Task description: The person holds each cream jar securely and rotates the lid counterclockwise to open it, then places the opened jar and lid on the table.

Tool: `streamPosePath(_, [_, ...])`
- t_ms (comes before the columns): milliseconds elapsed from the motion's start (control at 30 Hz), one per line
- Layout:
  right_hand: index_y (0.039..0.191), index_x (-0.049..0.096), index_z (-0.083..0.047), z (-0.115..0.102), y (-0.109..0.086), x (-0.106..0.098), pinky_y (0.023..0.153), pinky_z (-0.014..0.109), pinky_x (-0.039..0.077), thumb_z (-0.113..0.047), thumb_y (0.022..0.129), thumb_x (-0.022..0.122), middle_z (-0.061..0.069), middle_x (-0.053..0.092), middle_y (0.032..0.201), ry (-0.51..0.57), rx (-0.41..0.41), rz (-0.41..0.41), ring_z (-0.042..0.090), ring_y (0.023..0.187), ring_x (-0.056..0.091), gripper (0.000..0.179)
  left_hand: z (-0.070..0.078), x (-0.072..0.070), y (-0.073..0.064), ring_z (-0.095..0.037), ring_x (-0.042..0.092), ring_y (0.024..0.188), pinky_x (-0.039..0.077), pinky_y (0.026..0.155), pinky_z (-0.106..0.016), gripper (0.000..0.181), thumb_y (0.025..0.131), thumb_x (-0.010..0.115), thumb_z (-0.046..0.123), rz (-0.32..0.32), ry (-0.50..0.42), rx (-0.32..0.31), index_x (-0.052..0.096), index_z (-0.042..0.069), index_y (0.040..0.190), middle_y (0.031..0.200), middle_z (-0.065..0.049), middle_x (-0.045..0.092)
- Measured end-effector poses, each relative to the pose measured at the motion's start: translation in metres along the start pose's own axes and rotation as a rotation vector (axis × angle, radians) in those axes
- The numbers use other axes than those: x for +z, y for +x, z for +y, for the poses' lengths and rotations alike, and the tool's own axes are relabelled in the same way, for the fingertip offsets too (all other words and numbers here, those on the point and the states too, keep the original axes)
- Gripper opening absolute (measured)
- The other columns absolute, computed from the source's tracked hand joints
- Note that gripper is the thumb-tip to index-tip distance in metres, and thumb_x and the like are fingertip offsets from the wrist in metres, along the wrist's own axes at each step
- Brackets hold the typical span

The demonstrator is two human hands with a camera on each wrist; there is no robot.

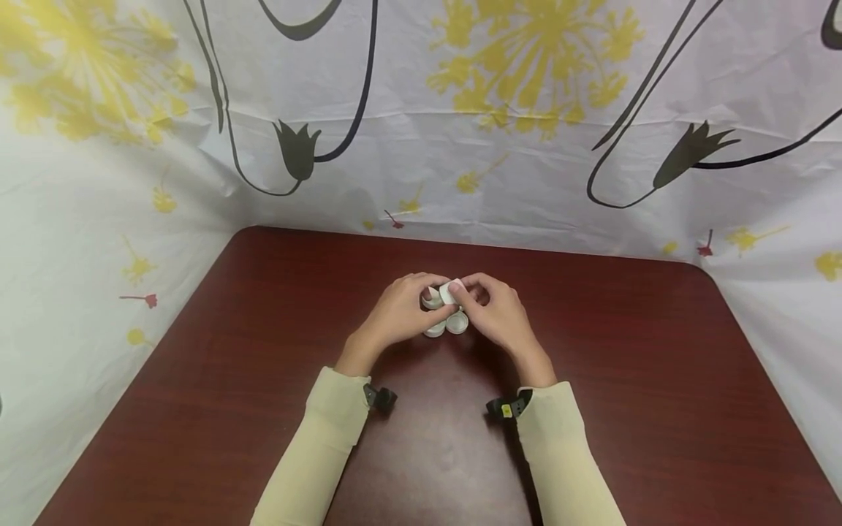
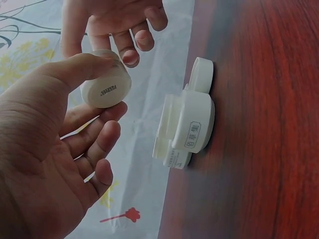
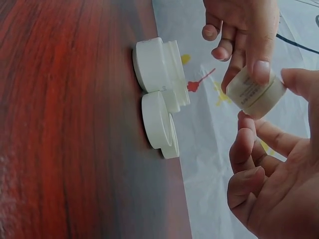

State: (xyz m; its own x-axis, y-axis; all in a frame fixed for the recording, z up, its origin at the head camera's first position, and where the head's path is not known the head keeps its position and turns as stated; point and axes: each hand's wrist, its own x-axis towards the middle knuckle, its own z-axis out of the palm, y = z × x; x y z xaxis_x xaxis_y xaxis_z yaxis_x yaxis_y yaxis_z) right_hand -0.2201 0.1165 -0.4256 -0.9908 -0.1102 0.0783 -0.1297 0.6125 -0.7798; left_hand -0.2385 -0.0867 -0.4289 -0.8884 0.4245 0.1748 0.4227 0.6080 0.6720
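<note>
Both hands hold one small white cream jar (image 2: 105, 90) raised above the tabletop. My left hand (image 1: 397, 310) pinches it between thumb and fingers; small dark print shows on its base in the left wrist view. On the other side, my right hand (image 1: 501, 313) has its thumb and index fingertip on the jar's lid end (image 3: 271, 97), its other fingers loosely bent. Just beneath the hands stand an open white jar (image 3: 152, 64) with a threaded neck and a round white lid (image 3: 157, 119). Another small printed white piece (image 2: 177, 158) sits behind, partly hidden.
A dark red-brown wooden table (image 1: 658, 380) spreads around the hands. White cloth (image 1: 408, 175) with yellow and grey flower prints hangs behind it and at both sides. Each wrist carries a black strapped camera (image 1: 380, 399).
</note>
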Motion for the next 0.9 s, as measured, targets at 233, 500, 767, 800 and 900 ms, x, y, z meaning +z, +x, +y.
streamPosePath(233, [0.120,0.073,-0.015,-0.0005,-0.0006,0.0003,0.075,0.035,0.052,-0.046,0.103,0.066,0.007,0.074,0.097,0.019,-0.021,0.000,0.021,0.086,0.066,0.036,0.0001,0.0002,0.0000,-0.024,0.068,0.108,0.056,0.092,-0.040,0.044,0.093,0.081,0.037,0.000,-0.006,-0.001,0.073,0.017,0.131,0.124,-0.001,0.074])
streamPosePath(500, [0.124,0.072,-0.013,0.0010,-0.0007,0.0017,0.074,0.034,0.052,-0.043,0.103,0.067,0.008,0.074,0.098,0.017,-0.032,0.001,0.021,0.085,0.066,0.037,-0.0008,0.0004,0.0001,-0.027,0.069,0.107,0.056,0.091,-0.040,0.044,0.093,0.081,0.035,-0.008,-0.012,-0.002,0.073,0.016,0.132,0.123,-0.002,0.074])
streamPosePath(767, [0.126,0.071,-0.012,0.0017,-0.0011,0.0015,0.075,0.034,0.052,-0.039,0.103,0.067,0.008,0.074,0.099,0.028,-0.042,0.004,0.021,0.086,0.067,0.035,-0.0004,0.0002,0.0002,-0.022,0.068,0.103,0.056,0.089,-0.038,0.043,0.094,0.080,0.035,-0.015,-0.016,-0.009,0.072,0.017,0.132,0.122,-0.001,0.074])
streamPosePath(800, [0.126,0.071,-0.012,0.0019,-0.0009,0.0016,0.075,0.034,0.052,-0.038,0.103,0.067,0.008,0.073,0.099,0.030,-0.045,0.002,0.021,0.086,0.067,0.034,-0.0003,0.0000,0.0001,-0.022,0.068,0.103,0.056,0.089,-0.038,0.043,0.094,0.080,0.035,-0.016,-0.016,-0.010,0.072,0.017,0.133,0.122,-0.001,0.074])
streamPosePath(900, [0.127,0.071,-0.013,0.0019,-0.0002,0.0014,0.074,0.034,0.052,-0.035,0.103,0.067,0.007,0.072,0.099,0.037,-0.062,-0.005,0.020,0.085,0.066,0.033,-0.0006,-0.0008,-0.0003,-0.020,0.068,0.102,0.056,0.090,-0.038,0.044,0.094,0.080,0.035,-0.012,-0.017,-0.011,0.072,0.018,0.133,0.123,-0.001,0.074])
